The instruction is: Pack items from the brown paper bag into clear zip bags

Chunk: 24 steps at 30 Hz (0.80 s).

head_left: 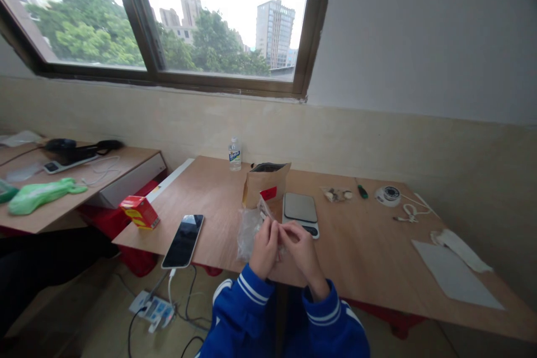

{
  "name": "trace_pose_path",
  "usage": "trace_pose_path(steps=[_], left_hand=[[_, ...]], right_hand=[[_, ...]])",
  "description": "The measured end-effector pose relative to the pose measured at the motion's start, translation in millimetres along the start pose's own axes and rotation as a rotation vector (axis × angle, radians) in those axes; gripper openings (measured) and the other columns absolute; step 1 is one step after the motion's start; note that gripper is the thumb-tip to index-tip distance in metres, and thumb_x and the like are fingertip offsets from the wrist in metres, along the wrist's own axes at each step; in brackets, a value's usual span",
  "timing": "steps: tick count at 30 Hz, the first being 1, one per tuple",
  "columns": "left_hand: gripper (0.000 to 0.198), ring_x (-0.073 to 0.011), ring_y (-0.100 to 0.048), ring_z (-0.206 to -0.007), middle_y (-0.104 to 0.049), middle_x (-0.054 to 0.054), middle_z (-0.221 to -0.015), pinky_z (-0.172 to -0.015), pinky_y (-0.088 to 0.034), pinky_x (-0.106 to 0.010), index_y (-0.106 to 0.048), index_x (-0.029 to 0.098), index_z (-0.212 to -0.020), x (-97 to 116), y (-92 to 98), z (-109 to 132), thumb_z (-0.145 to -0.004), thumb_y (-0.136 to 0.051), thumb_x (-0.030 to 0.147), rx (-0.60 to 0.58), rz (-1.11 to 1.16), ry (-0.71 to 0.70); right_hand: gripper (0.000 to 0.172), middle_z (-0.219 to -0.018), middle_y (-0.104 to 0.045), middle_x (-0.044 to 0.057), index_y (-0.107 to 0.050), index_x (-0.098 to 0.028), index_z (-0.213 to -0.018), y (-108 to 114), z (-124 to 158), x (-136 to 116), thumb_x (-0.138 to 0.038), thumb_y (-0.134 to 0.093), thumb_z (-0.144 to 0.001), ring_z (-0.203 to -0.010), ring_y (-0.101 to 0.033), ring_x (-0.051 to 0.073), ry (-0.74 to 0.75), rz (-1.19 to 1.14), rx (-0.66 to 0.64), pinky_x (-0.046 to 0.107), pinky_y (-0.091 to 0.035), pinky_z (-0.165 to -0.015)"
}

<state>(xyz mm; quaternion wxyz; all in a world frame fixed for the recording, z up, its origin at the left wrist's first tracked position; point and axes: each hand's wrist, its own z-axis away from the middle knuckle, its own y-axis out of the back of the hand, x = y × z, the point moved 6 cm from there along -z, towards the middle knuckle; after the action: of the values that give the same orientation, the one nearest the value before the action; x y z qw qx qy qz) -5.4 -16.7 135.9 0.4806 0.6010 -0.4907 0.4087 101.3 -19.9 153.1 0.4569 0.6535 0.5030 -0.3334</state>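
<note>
My left hand (pixel 264 246) and my right hand (pixel 300 246) meet over the front edge of the wooden table. Their thumbs and fingers are pinched together on a small clear plastic bag (pixel 267 210), whose top sticks up beyond the knuckles. What lies inside it is too small to tell. To the left of my left hand a larger crumpled clear bag (pixel 246 235) rests on the table. Just past my right hand is a digital scale (pixel 300 208) with nothing on its plate. A brown paper bag (pixel 258 187) stands upright with its mouth open behind them.
On the left are a phone (pixel 183 241) with a charging cable and a red box (pixel 140 212). At the back stands a water bottle (pixel 235 155). Rightward lie a bag of small parts (pixel 335 194), a screwdriver (pixel 362 191), a dome camera (pixel 388 196) and a white sheet (pixel 453 274).
</note>
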Motion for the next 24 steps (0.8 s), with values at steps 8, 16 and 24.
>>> trace_pose_path(steps=[8, 16, 24], left_hand=[[0.030, -0.0127, -0.045, -0.059, -0.045, 0.002, -0.061, -0.061, -0.036, -0.025, -0.041, 0.021, -0.065, 3, -2.0, 2, -0.090, -0.034, 0.036, -0.087, -0.140, -0.143], [0.038, -0.0123, -0.045, -0.062, -0.046, 0.001, -0.062, -0.063, -0.038, -0.025, -0.045, 0.020, -0.060, 6, 8.6, -3, -0.089, -0.037, 0.043, -0.106, -0.088, -0.181], [0.045, -0.0195, -0.057, -0.099, -0.054, -0.009, -0.122, -0.079, -0.048, -0.033, -0.049, 0.021, -0.116, -76, -13.8, -27, -0.084, -0.040, 0.052, 0.012, 0.526, 0.191]], right_hand=[[0.025, -0.057, -0.061, 0.000, -0.055, -0.019, -0.064, 29, 3, 30, -0.041, -0.060, -0.074, -0.052, -0.058, 0.015, -0.168, 0.071, 0.220, 0.026, -0.047, -0.051], [0.034, -0.079, -0.067, 0.007, -0.052, -0.018, -0.077, 88, 4, 37, -0.050, -0.062, -0.071, -0.061, -0.063, 0.018, -0.234, -0.213, 0.584, 0.027, -0.051, -0.046], [0.035, -0.078, -0.064, 0.004, -0.050, -0.019, -0.080, 41, -16, 20, -0.053, -0.056, -0.077, -0.056, -0.059, 0.014, -0.187, -0.295, 0.395, 0.024, -0.050, -0.043]])
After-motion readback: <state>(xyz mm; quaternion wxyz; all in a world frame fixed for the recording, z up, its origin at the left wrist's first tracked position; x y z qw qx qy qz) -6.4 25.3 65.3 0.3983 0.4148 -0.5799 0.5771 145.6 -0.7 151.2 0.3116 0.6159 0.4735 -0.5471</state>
